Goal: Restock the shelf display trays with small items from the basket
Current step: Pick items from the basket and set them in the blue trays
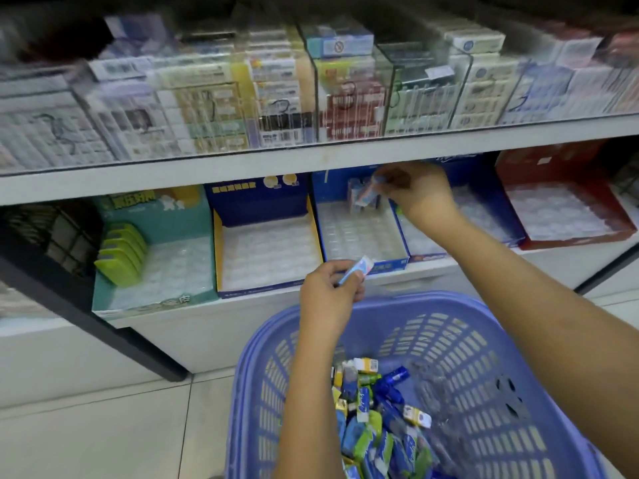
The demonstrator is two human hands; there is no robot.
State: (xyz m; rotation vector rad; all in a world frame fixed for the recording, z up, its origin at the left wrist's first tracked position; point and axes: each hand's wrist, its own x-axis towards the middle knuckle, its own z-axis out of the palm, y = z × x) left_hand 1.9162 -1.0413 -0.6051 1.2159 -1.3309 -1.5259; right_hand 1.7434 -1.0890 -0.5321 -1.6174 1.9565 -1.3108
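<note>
Your right hand (418, 191) reaches under the upper shelf (311, 157) into the back of the blue tray (397, 261), its fingertips pinching a small packet (369, 197). Motion blur hides how it meets the few packets standing (356, 195) against the tray's back wall. The rest of that tray shows only its clear moulded liner.

Your left hand (328, 293) hangs just in front of the tray's front edge and above the basket (449, 300), fingers curled round a light-blue packet (356, 271) that sticks out up and to the right.

The basket is lilac-blue plastic with slotted walls and sits on the tiled floor (86, 426) below both arms. A heap of loose packets (373, 426) — blue, green, yellow and white — lies in its bottom, partly behind your left forearm.

Left of the blue tray stands a yellow-edged tray (216, 257) holding nothing but its liner. Further left is a teal tray (100, 292) with a row of green packs (121, 254) along its left side. To the right your right forearm crosses another blue tray (515, 236), and a red tray (622, 229) stands beyond it.

On the upper shelf, clear dividers (387, 98) hold stacked boxes — their print too blurred to read.
</note>
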